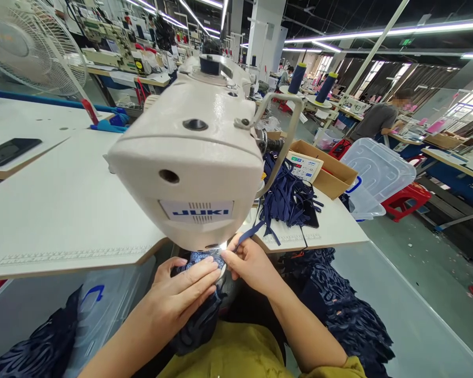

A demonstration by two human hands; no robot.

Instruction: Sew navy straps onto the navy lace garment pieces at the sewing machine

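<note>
A white JUKI sewing machine (189,163) fills the middle of the view, its lit needle area low at the front. Under its head, my left hand (185,289) lies with extended fingers on a dark blue patterned fabric piece (199,323). Just to the right, my right hand (250,262) pinches a narrow navy strap (249,234) between thumb and fingers, close to the needle area. That strap runs up toward a pile of navy straps (287,197) on the table. The machine head hides the needle from me.
A cardboard box (327,168), a control panel (305,165) and a clear plastic bin (374,168) stand to the right. Dark lace-patterned fabric (339,310) hangs below the table's right side. At left are a phone (11,151) and a fan (31,47). A person (378,118) sits farther back.
</note>
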